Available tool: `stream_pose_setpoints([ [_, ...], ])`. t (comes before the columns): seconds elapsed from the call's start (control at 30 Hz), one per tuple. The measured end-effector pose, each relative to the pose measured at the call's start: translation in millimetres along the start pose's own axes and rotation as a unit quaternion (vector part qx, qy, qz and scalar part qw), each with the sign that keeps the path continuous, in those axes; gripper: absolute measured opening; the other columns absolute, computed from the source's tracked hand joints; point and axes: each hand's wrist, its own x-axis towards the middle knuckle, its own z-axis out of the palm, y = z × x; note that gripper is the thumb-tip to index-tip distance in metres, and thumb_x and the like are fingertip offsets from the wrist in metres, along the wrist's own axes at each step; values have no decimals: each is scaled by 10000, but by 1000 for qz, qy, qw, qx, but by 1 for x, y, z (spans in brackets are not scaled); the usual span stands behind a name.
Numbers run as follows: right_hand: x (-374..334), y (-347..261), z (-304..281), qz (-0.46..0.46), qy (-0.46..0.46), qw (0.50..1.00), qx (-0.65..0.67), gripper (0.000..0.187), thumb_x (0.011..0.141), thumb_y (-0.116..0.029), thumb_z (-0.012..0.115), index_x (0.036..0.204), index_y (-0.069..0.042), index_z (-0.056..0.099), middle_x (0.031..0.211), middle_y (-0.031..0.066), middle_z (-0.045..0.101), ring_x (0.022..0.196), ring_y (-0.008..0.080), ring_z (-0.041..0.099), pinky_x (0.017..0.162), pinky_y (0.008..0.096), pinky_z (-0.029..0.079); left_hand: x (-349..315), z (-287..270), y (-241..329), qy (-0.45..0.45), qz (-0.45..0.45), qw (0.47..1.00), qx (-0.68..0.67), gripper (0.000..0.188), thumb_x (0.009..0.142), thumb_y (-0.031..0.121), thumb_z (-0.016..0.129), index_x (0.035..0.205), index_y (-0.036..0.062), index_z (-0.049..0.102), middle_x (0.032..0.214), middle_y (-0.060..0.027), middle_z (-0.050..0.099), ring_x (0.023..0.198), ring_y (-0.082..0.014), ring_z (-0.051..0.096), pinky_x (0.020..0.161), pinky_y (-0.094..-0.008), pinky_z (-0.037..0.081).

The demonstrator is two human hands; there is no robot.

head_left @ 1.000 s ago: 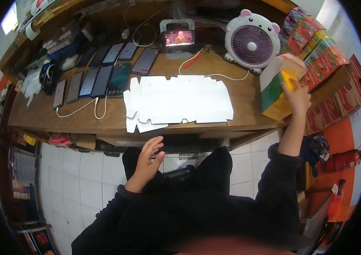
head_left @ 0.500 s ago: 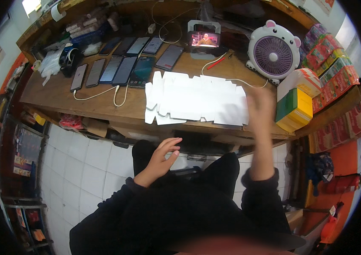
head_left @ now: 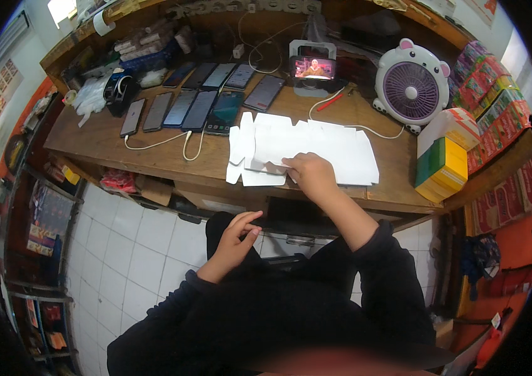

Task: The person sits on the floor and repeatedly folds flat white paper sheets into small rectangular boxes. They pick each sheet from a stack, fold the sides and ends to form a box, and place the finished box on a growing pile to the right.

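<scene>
Several flat white die-cut cardboard blanks (head_left: 347, 150) with notched flaps lie in a stack at the desk's front edge. My right hand (head_left: 313, 178) reaches over them from the right, its fingers closed at the near edge of the top sheet. A shadow under that edge suggests it is slightly raised. My left hand (head_left: 233, 243) hovers over my lap, off the desk, with its fingers loosely stretched and nothing in it.
Behind the blanks, several phones (head_left: 181, 109) lie in two rows, some with white cables. A lit phone (head_left: 313, 69) leans on a stand at the back. A bear-shaped fan (head_left: 411, 91), a green-and-yellow box (head_left: 441, 168) and colourful packets (head_left: 497, 119) stand at the right.
My right hand has swung left and nearer, from the right end of the blanks to their near edge, and closed there. My left hand has barely moved. The view has shifted slightly.
</scene>
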Motion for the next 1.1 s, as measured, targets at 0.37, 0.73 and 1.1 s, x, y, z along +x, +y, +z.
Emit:
stream_pose_setpoints([
  [0.37,-17,-31,-118,101,137,985,-33,177,864,-118,666,1036,-104,706,814,88,654,750,284,653,646,374,510,16,15,17,0,55,998,-13,431,936,75,621,1361,83,552,1343,-100,472,815,-77,579,784,-228,483],
  [0.73,-92,-74,-105,56,-189,975,104,204,887,-164,644,1088,-137,652,855,85,677,763,297,675,650,395,528,15,18,30,-231,-146,960,50,281,1023,291,534,1153,42,548,926,-66,631,617,-96,607,583,-239,492],
  [1.1,-134,-67,9,130,107,942,291,83,782,-29,712,857,-64,706,932,89,653,821,290,648,701,375,508,22,29,-20,-62,-218,960,-167,205,1014,219,558,1068,21,570,937,-56,636,758,-119,662,679,-237,537],
])
